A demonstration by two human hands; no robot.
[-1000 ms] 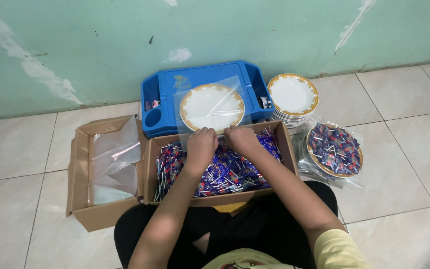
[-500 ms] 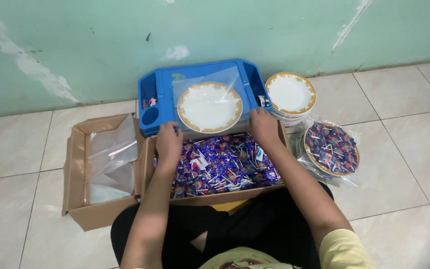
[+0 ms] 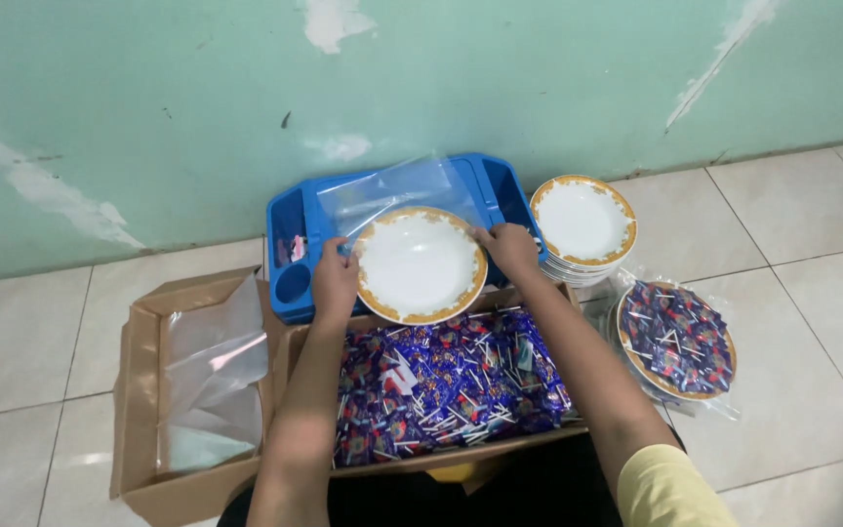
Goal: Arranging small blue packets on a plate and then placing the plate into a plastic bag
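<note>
A white plate with a gold rim (image 3: 421, 263) lies on a clear plastic bag (image 3: 392, 190) on top of a blue plastic tray (image 3: 290, 229) by the wall. My left hand (image 3: 334, 278) grips the plate's left edge and my right hand (image 3: 507, 249) grips its right edge. Just below the plate, a cardboard box (image 3: 446, 385) is full of small blue-wrapped candies and sticks.
A stack of matching plates (image 3: 582, 220) stands right of the tray. A bagged plate of candies (image 3: 675, 340) lies on the floor tiles at the right. An open cardboard box with clear bags (image 3: 202, 376) sits at the left. A green wall rises behind.
Both hands left the candy box, spread apart and moved up to the edges of the plate on the blue tray.
</note>
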